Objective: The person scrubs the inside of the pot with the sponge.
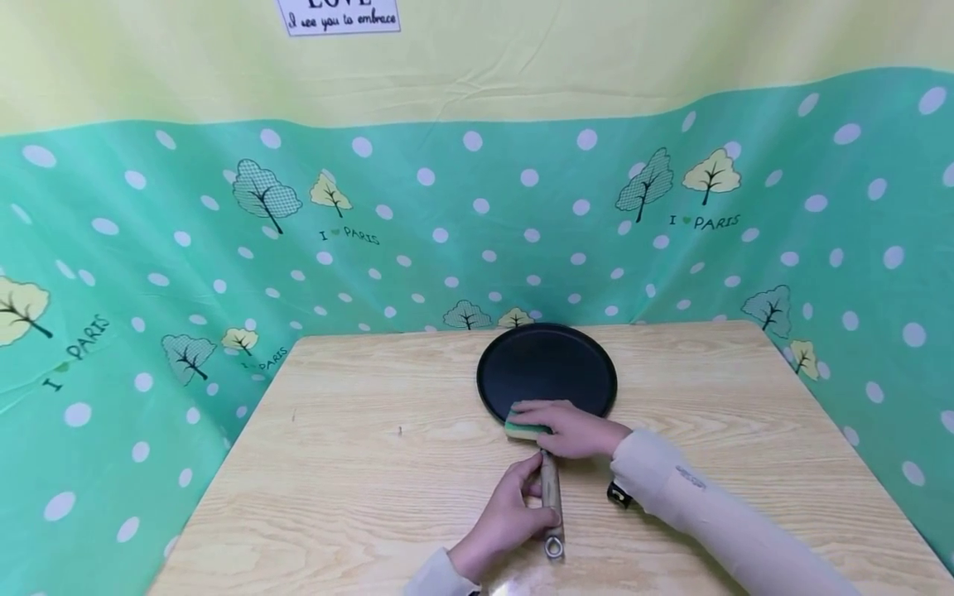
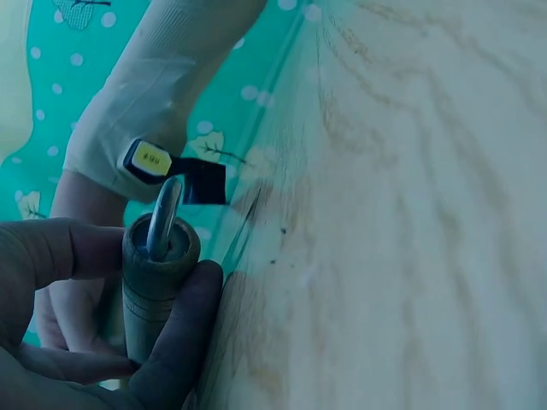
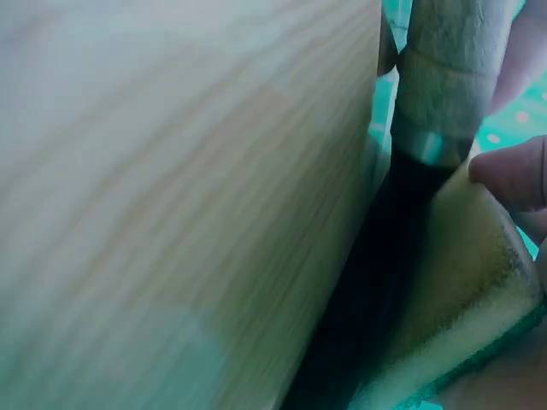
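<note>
A flat, round black pan (image 1: 547,364) lies at the back middle of the table, its wooden handle (image 1: 551,488) pointing toward me. My left hand (image 1: 508,511) grips that handle near its end, where a metal hanging ring (image 2: 163,219) sticks out. With my right hand (image 1: 572,430) I hold a yellow-and-green sponge (image 1: 525,431) at the pan's near rim, where the handle joins. In the right wrist view the sponge's yellow side faces the dark metal neck (image 3: 376,265) of the pan, and my thumb (image 3: 513,175) rests along its edge. The right fingertips lie over the green side.
Under everything is a light wood-grain table (image 1: 358,463). A green dotted cloth (image 1: 417,223) with printed trees hangs behind it and at both sides. A small black device (image 1: 618,495) sits below my right wrist.
</note>
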A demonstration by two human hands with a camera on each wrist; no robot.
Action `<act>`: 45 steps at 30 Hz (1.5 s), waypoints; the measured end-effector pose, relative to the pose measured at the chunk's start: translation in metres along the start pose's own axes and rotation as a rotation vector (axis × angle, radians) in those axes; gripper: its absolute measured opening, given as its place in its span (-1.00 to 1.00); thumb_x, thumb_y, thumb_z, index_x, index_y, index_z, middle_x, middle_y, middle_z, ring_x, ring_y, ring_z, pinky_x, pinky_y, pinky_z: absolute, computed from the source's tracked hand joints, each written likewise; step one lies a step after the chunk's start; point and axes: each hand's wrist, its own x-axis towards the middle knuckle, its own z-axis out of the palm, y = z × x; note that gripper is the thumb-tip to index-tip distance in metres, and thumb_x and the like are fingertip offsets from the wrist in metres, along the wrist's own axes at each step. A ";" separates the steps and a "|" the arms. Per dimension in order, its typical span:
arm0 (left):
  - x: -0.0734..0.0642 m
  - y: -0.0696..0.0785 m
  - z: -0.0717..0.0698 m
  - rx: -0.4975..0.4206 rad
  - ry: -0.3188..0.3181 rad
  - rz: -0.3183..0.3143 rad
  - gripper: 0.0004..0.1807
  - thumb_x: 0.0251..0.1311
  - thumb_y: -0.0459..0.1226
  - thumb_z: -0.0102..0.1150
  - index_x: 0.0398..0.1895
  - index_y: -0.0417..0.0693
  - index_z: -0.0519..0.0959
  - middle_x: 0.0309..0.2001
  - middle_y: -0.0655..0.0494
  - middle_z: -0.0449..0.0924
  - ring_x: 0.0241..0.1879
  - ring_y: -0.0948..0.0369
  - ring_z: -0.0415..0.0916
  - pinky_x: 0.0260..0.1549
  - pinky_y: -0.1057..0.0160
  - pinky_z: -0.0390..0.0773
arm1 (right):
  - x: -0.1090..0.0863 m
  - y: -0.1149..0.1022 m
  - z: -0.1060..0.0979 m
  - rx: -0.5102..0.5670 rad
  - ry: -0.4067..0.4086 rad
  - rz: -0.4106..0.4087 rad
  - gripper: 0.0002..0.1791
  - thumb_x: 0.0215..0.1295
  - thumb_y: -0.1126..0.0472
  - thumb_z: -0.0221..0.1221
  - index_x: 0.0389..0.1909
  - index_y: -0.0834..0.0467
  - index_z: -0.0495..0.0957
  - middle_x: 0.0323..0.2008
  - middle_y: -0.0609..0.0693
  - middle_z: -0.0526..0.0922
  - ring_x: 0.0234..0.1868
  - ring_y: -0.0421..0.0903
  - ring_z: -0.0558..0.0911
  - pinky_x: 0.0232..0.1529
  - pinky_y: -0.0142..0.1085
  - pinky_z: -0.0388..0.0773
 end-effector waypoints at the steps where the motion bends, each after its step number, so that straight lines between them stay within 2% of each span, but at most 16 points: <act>1: 0.000 0.000 0.001 0.004 0.004 0.004 0.03 -0.11 -0.60 0.32 0.58 -0.41 0.20 0.21 -0.09 0.36 -0.03 0.09 0.46 -0.45 0.18 0.75 | 0.002 -0.001 0.001 0.003 -0.001 0.001 -0.43 0.49 0.36 0.05 0.50 0.18 0.46 0.55 0.22 0.32 0.58 0.25 0.24 0.47 0.44 0.05; 5: 0.000 0.001 0.003 0.020 0.019 0.017 0.02 -0.13 -0.60 0.32 0.56 -0.42 0.22 0.21 -0.09 0.38 -0.04 0.10 0.47 -0.48 0.18 0.74 | 0.009 -0.004 0.003 0.016 -0.003 0.022 -0.41 0.50 0.36 0.04 0.53 0.16 0.40 0.58 0.20 0.26 0.60 0.25 0.18 0.49 0.41 0.03; 11: -0.002 0.002 0.004 0.058 0.033 0.037 0.01 -0.16 -0.58 0.32 0.55 -0.42 0.25 0.27 -0.11 0.36 -0.02 0.09 0.43 -0.48 0.23 0.72 | 0.022 -0.010 0.002 0.021 -0.008 0.018 -0.38 0.48 0.41 0.05 0.55 0.21 0.37 0.58 0.25 0.25 0.59 0.26 0.20 0.50 0.25 0.19; 18: -0.002 0.001 0.005 0.074 0.040 0.073 0.00 -0.18 -0.58 0.30 0.52 -0.45 0.27 0.23 -0.09 0.37 -0.01 0.11 0.39 -0.45 0.30 0.69 | 0.039 -0.014 0.001 -0.022 -0.021 0.016 -0.36 0.44 0.47 0.09 0.53 0.28 0.35 0.55 0.33 0.27 0.56 0.25 0.26 0.48 0.12 0.30; 24: -0.003 0.000 0.006 0.096 0.051 0.098 -0.01 -0.18 -0.58 0.31 0.51 -0.51 0.25 0.27 -0.12 0.38 -0.01 0.11 0.41 -0.41 0.36 0.64 | 0.052 -0.020 0.007 -0.012 0.001 0.086 -0.36 0.49 0.41 0.10 0.56 0.26 0.30 0.57 0.32 0.22 0.57 0.25 0.24 0.48 0.10 0.31; 30: -0.005 0.001 0.006 0.093 0.045 0.074 0.01 -0.18 -0.57 0.30 0.53 -0.49 0.24 0.26 -0.11 0.38 -0.02 0.11 0.40 -0.49 0.32 0.67 | 0.065 -0.028 0.009 -0.005 0.029 0.146 -0.37 0.50 0.38 0.11 0.56 0.27 0.30 0.56 0.36 0.22 0.57 0.28 0.23 0.49 0.11 0.28; 36: -0.004 0.000 0.007 0.064 0.048 0.040 0.02 -0.18 -0.57 0.27 0.54 -0.44 0.23 0.22 -0.08 0.37 -0.03 0.11 0.43 -0.50 0.29 0.69 | 0.078 -0.029 0.007 0.000 0.018 0.204 -0.35 0.52 0.34 0.12 0.59 0.25 0.27 0.58 0.34 0.18 0.58 0.27 0.21 0.49 0.08 0.29; 40: -0.004 0.000 0.007 0.049 0.047 0.034 0.02 -0.18 -0.58 0.26 0.55 -0.44 0.22 0.22 -0.09 0.36 -0.03 0.11 0.44 -0.50 0.26 0.70 | 0.086 -0.028 0.004 -0.002 0.019 0.224 -0.34 0.51 0.33 0.13 0.58 0.26 0.27 0.58 0.33 0.19 0.58 0.26 0.21 0.46 0.02 0.35; 45: -0.003 0.000 0.007 0.058 0.052 0.035 0.03 -0.18 -0.58 0.27 0.55 -0.47 0.21 0.20 -0.09 0.37 -0.01 0.11 0.43 -0.48 0.30 0.69 | 0.095 -0.026 0.000 -0.013 0.012 0.257 -0.33 0.52 0.31 0.13 0.60 0.23 0.25 0.59 0.29 0.19 0.59 0.25 0.20 0.47 -0.02 0.32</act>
